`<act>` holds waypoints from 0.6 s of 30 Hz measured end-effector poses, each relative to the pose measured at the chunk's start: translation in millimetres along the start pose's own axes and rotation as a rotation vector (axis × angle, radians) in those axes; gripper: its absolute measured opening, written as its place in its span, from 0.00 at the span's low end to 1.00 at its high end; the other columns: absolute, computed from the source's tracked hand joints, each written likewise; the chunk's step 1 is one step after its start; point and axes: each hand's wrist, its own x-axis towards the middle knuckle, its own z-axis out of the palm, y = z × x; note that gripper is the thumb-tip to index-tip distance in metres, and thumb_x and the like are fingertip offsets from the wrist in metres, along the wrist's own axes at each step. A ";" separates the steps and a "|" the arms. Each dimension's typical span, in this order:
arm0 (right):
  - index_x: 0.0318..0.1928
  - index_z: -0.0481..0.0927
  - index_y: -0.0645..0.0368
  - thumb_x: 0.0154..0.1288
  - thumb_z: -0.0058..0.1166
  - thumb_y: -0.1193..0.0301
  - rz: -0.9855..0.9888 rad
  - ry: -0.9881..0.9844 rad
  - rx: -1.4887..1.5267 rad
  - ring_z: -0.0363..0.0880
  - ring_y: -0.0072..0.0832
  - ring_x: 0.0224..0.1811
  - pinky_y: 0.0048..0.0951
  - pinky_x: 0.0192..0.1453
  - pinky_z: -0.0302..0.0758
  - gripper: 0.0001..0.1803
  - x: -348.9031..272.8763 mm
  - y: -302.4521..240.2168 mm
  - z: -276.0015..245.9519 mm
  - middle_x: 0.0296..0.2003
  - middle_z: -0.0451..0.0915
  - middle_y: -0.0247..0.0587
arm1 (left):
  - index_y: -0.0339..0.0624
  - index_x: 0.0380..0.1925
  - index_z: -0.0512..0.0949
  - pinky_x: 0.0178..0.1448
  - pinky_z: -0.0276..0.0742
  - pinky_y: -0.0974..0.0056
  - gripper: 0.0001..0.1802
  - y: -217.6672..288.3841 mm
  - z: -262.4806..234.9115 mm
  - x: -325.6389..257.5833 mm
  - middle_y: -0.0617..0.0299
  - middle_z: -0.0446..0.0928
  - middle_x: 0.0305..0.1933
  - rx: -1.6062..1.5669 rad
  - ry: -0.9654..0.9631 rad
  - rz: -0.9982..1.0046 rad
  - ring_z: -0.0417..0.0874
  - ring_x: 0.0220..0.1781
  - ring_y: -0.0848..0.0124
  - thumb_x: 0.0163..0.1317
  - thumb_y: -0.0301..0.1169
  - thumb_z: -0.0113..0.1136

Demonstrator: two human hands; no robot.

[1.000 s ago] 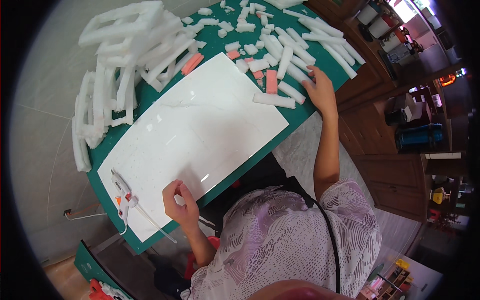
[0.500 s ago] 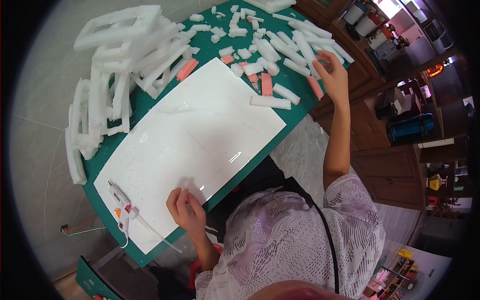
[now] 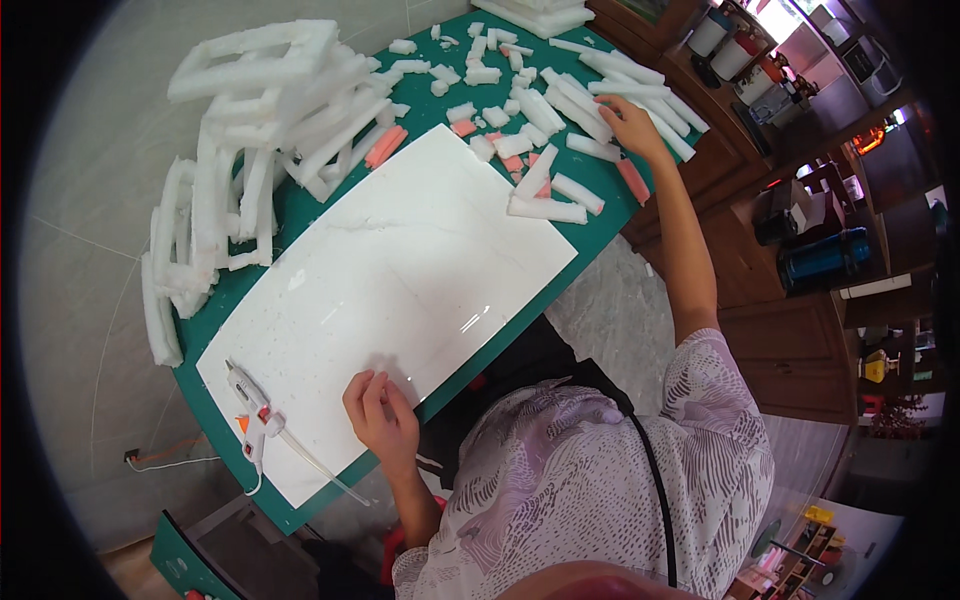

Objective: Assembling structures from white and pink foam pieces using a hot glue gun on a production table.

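My right hand [image 3: 633,130] reaches over the far right of the table, its fingers apart beside a white foam strip [image 3: 578,112]. Other white strips lie around it, and a pink foam strip [image 3: 632,181] is just below. A short white strip [image 3: 536,172] leans across a pink piece, touching another white strip [image 3: 547,209]. My left hand [image 3: 383,412] hovers or rests at the near edge of a glossy white board [image 3: 400,260]; its fingers are loosely bent with nothing in them. On the board's left end lies a white glue gun [image 3: 255,405] with a clear glue stick.
White foam frames [image 3: 250,120] are piled high along the table's left side. Small foam chunks [image 3: 482,75] scatter over the green tabletop [image 3: 425,103]. Wooden cabinets [image 3: 785,365] stand close on the right. The glue gun's cord [image 3: 254,487] hangs off the left edge.
My right hand has moved left and farther away among the foam strips. A short white strip now lies slanted over the pink piece. My left hand has barely moved.
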 end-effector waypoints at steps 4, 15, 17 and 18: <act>0.57 0.76 0.54 0.64 0.56 0.58 0.111 -0.089 -0.045 0.82 0.48 0.48 0.41 0.53 0.76 0.23 -8.0 -17.2 1.0 0.46 0.82 0.56 | 0.34 0.39 0.79 0.38 0.75 0.67 0.08 2.2 -1.5 0.3 0.52 0.75 0.48 0.004 -0.010 0.011 0.78 0.42 0.64 0.60 0.17 0.58; 0.60 0.73 0.56 0.61 0.59 0.63 0.136 -0.034 0.064 0.83 0.37 0.46 0.35 0.50 0.77 0.27 -13.1 -27.0 -6.4 0.45 0.82 0.54 | 0.35 0.39 0.79 0.39 0.76 0.67 0.08 2.1 -2.4 0.9 0.52 0.75 0.48 -0.004 -0.051 -0.019 0.79 0.41 0.63 0.58 0.16 0.58; 0.60 0.73 0.58 0.64 0.57 0.66 0.175 -0.011 0.406 0.80 0.26 0.44 0.27 0.48 0.76 0.25 -24.0 -39.8 -15.4 0.45 0.81 0.43 | 0.35 0.38 0.79 0.40 0.78 0.65 0.09 3.4 -2.4 0.6 0.51 0.75 0.48 -0.007 -0.064 -0.063 0.80 0.45 0.59 0.57 0.16 0.59; 0.60 0.73 0.58 0.64 0.57 0.66 0.173 -0.016 0.408 0.80 0.26 0.44 0.27 0.48 0.76 0.25 -27.5 -46.4 -17.7 0.45 0.81 0.43 | 0.35 0.38 0.79 0.40 0.78 0.65 0.09 4.0 -1.3 2.0 0.51 0.76 0.46 -0.003 -0.045 -0.041 0.81 0.43 0.60 0.57 0.16 0.59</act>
